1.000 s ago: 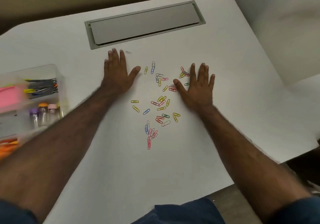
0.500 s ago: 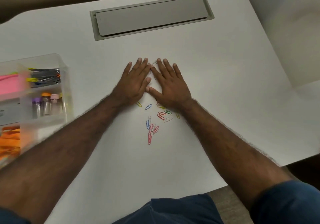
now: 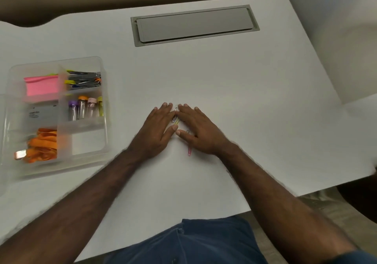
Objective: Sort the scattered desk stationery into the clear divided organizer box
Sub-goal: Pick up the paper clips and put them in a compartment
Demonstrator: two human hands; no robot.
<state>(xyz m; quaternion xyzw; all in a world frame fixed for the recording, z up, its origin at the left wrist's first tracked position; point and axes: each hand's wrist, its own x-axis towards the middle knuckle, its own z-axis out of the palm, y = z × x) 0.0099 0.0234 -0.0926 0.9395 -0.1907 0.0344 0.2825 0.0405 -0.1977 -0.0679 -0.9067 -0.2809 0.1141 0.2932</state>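
Hands: your left hand (image 3: pixel 158 130) and right hand (image 3: pixel 196 130) lie flat, fingers straight, thumbs nearly touching, cupping the paper clips (image 3: pixel 175 118).
Stray: one pink clip (image 3: pixel 189 151) sits outside by your right wrist; a scoop may miss it.
Risk: lifting loosely, clips could spill before reaching the organizer box (image 3: pixel 102 108), well left.

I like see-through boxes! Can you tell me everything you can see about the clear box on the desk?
The clear organizer box is a see-through plastic tray with no lid on it, split by walls into compartments. It sits flat on the white desk, left of the hands, which do not touch it. Inside are pink sticky notes, a pile of clips, small capped tubes standing upright, a grey card and orange bands. The near right compartment looks empty.
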